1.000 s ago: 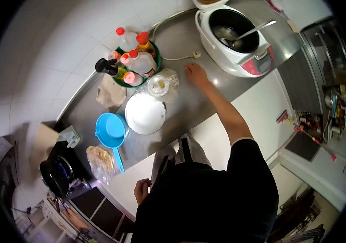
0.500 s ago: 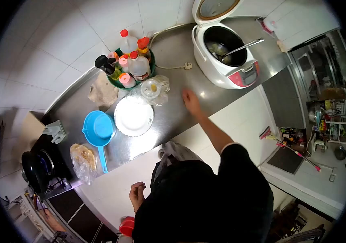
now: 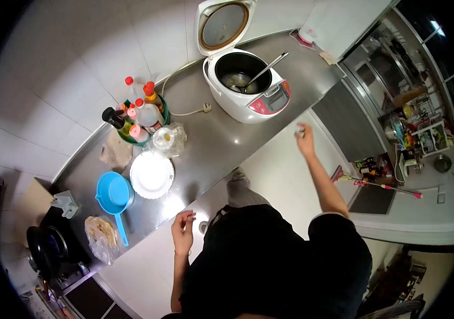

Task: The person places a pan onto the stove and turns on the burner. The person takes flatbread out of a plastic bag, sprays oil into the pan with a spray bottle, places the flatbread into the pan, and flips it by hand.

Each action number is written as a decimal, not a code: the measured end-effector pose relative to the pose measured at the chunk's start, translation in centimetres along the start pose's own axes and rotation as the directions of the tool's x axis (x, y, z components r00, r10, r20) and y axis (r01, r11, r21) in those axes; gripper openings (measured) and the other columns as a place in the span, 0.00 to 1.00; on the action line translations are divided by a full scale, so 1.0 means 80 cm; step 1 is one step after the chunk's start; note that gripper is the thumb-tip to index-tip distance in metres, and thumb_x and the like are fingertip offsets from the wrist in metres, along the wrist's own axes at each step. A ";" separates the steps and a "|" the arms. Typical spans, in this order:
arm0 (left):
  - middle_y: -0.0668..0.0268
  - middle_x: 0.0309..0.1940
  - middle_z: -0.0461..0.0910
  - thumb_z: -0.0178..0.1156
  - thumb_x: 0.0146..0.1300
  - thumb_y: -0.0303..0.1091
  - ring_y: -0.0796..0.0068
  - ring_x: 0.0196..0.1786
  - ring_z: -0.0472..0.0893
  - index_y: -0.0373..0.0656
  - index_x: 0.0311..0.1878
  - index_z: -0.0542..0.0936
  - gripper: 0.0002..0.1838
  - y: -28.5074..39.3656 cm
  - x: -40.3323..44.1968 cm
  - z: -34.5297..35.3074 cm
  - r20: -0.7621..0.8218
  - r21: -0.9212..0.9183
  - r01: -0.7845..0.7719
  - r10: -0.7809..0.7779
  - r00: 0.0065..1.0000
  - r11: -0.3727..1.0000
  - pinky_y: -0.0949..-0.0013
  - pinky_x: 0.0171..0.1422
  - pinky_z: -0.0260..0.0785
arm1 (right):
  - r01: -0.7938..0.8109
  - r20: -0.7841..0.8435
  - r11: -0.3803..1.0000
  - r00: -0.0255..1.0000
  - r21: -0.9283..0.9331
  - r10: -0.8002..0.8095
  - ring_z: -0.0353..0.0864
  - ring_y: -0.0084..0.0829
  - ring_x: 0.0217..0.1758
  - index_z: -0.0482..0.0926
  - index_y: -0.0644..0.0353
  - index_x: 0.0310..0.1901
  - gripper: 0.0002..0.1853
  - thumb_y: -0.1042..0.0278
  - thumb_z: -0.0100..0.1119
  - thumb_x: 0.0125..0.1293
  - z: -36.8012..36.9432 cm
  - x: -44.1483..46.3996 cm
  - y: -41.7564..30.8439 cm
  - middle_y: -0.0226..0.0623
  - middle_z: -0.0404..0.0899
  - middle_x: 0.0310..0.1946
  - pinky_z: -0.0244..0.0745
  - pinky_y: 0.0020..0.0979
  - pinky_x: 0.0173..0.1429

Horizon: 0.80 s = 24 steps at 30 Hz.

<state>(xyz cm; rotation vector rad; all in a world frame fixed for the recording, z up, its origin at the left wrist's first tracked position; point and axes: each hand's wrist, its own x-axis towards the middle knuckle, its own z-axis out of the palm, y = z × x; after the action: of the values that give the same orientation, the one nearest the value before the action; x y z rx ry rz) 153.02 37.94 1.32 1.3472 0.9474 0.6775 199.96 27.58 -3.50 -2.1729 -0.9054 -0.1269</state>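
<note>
My right hand [image 3: 305,140] is in the air over the floor, off the counter's front edge. Its fingers are loosely bent with a gap between them, and I see nothing held. The rice cooker [image 3: 244,109], white and red with its lid up, is the nearest large thing to it. A ladle [image 3: 267,69] leans in the cooker's dark pot. Lower down, my left hand [image 3: 183,235] hangs near the counter edge, relaxed and apart, with nothing visible in it. Close to that hand are a stack of white plates [image 3: 152,175] and a blue dipper [image 3: 115,192].
On the steel counter [image 3: 205,143] stand a green basket [image 3: 166,109] of bottles, a plastic-wrapped cup [image 3: 164,139], a cloth [image 3: 115,150] and a bag of flatbread [image 3: 102,236]. A black pan [image 3: 40,250] sits on the stove. A mop [image 3: 381,185] lies across the right side.
My view has shifted toward the right end of the counter. My right hand has moved from over the counter to over the floor, and my left hand has come up higher.
</note>
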 end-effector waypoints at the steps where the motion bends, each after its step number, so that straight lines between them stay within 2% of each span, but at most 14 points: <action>1: 0.67 0.29 0.73 0.49 0.60 0.32 0.82 0.32 0.70 0.34 0.37 0.71 0.09 0.016 0.024 0.015 0.029 0.038 -0.015 0.014 0.999 0.999 0.79 0.39 0.63 | 0.002 -0.012 0.995 1.000 0.095 0.000 0.70 0.34 0.36 0.71 0.60 0.40 0.14 0.74 0.53 0.48 0.005 0.050 0.016 0.40 0.69 0.36 0.66 0.30 0.42; 2: 0.67 0.28 0.73 0.49 0.60 0.32 0.82 0.32 0.70 0.34 0.37 0.71 0.09 0.033 0.051 0.033 0.054 0.073 -0.029 0.025 0.998 0.997 0.80 0.39 0.63 | 0.007 -0.021 0.982 1.000 0.189 -0.003 0.70 0.35 0.36 0.73 0.61 0.38 0.12 0.70 0.54 0.49 0.015 0.100 0.031 0.41 0.71 0.36 0.66 0.30 0.43; 4: 0.68 0.28 0.73 0.48 0.60 0.30 0.83 0.31 0.70 0.35 0.36 0.72 0.08 0.065 0.115 0.076 0.090 0.148 -0.081 0.068 0.994 0.986 0.81 0.38 0.62 | -0.014 0.050 0.968 0.999 0.249 0.002 0.72 0.33 0.35 0.75 0.61 0.36 0.15 0.58 0.53 0.52 0.035 0.195 0.038 0.41 0.74 0.33 0.66 0.29 0.43; 6: 0.68 0.27 0.74 0.48 0.59 0.28 0.82 0.29 0.71 0.35 0.36 0.72 0.07 0.084 0.195 0.122 0.123 0.136 -0.146 0.130 0.984 0.980 0.80 0.36 0.63 | -0.121 0.186 0.963 0.980 0.240 0.077 0.73 0.31 0.34 0.75 0.63 0.36 0.19 0.52 0.52 0.53 0.046 0.267 0.013 0.40 0.75 0.31 0.66 0.28 0.42; 8: 0.68 0.24 0.74 0.47 0.60 0.31 0.83 0.29 0.71 0.35 0.35 0.72 0.09 0.093 0.282 0.161 0.168 0.154 -0.164 0.137 0.976 0.974 0.80 0.34 0.62 | -0.231 0.339 0.939 0.931 0.253 0.137 0.73 0.30 0.33 0.76 0.64 0.34 0.23 0.48 0.52 0.53 0.065 0.320 0.002 0.38 0.75 0.29 0.66 0.28 0.42; 10: 0.64 0.23 0.75 0.47 0.59 0.37 0.77 0.28 0.74 0.35 0.34 0.72 0.13 0.118 0.352 0.204 0.118 0.319 -0.154 0.122 0.985 0.935 0.75 0.34 0.64 | -0.343 0.507 0.893 0.847 0.292 0.160 0.72 0.29 0.32 0.76 0.65 0.31 0.26 0.44 0.51 0.52 0.093 0.356 0.007 0.36 0.75 0.27 0.66 0.27 0.41; 11: 0.62 0.24 0.75 0.48 0.59 0.36 0.76 0.26 0.74 0.34 0.35 0.72 0.13 0.111 0.387 0.215 0.082 0.429 -0.154 0.132 0.988 0.890 0.74 0.32 0.65 | -0.340 0.564 0.930 0.800 0.143 0.205 0.72 0.27 0.29 0.76 0.65 0.30 0.28 0.41 0.52 0.50 0.118 0.376 0.028 0.35 0.75 0.25 0.68 0.27 0.37; 14: 0.59 0.21 0.75 0.49 0.57 0.40 0.73 0.23 0.74 0.33 0.32 0.73 0.16 0.095 0.460 0.239 0.002 0.652 -0.070 0.090 0.996 0.755 0.71 0.29 0.66 | -0.403 0.674 0.876 0.727 0.266 0.130 0.69 0.20 0.21 0.74 0.62 0.24 0.25 0.42 0.57 0.47 0.154 0.403 0.041 0.30 0.71 0.19 0.66 0.22 0.25; 15: 0.58 0.20 0.75 0.50 0.56 0.42 0.71 0.22 0.75 0.34 0.31 0.74 0.17 0.090 0.470 0.246 -0.018 0.706 -0.030 0.060 0.998 0.708 0.70 0.29 0.66 | -0.384 0.682 0.875 0.726 0.296 0.089 0.69 0.19 0.17 0.72 0.62 0.21 0.24 0.44 0.57 0.48 0.143 0.404 0.019 0.29 0.70 0.15 0.64 0.21 0.20; 18: 0.58 0.16 0.74 0.52 0.54 0.44 0.69 0.20 0.75 0.34 0.26 0.75 0.18 0.077 0.488 0.268 -0.051 0.753 0.068 -0.046 0.998 0.655 0.69 0.30 0.66 | -0.254 0.665 0.911 0.746 0.324 -0.029 0.69 0.19 0.15 0.72 0.63 0.20 0.24 0.44 0.56 0.50 0.158 0.415 0.008 0.31 0.70 0.14 0.64 0.22 0.19; 19: 0.59 0.16 0.74 0.52 0.54 0.43 0.69 0.19 0.74 0.34 0.24 0.74 0.17 0.069 0.493 0.271 -0.082 0.763 0.070 -0.011 0.997 0.642 0.69 0.29 0.66 | -0.230 0.677 0.929 0.736 0.289 -0.028 0.69 0.20 0.15 0.72 0.63 0.20 0.24 0.44 0.55 0.50 0.153 0.418 -0.003 0.32 0.70 0.14 0.64 0.22 0.18; 21: 0.52 0.20 0.75 0.56 0.49 0.45 0.58 0.26 0.75 0.35 0.23 0.75 0.18 0.064 0.498 0.272 -0.149 0.731 0.159 -0.072 0.986 0.663 0.64 0.33 0.66 | -0.182 0.695 0.960 0.719 0.214 -0.019 0.69 0.20 0.14 0.72 0.64 0.20 0.25 0.44 0.54 0.51 0.142 0.420 -0.018 0.33 0.70 0.14 0.63 0.22 0.17; 22: 0.49 0.22 0.75 0.57 0.46 0.46 0.53 0.29 0.75 0.35 0.23 0.75 0.19 0.062 0.499 0.274 -0.180 0.709 0.202 -0.104 0.978 0.675 0.61 0.35 0.66 | -0.177 0.696 0.966 0.718 0.187 -0.003 0.71 0.26 0.19 0.73 0.65 0.23 0.26 0.42 0.53 0.50 0.149 0.421 -0.014 0.37 0.72 0.17 0.65 0.26 0.22; 24: 0.51 0.19 0.74 0.58 0.44 0.42 0.57 0.25 0.75 0.35 0.22 0.75 0.16 0.041 0.505 0.273 -0.227 0.611 0.212 -0.088 0.970 0.763 0.63 0.32 0.66 | -0.154 0.692 0.979 0.722 0.131 0.021 0.76 0.38 0.28 0.76 0.67 0.29 0.30 0.39 0.50 0.50 0.166 0.427 -0.009 0.43 0.76 0.23 0.69 0.33 0.33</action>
<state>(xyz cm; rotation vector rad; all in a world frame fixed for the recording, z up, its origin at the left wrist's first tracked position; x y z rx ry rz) 191.85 62.26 -3.15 1.7894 1.5117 0.3631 222.39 56.34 -0.21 -2.0893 -1.1500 0.8472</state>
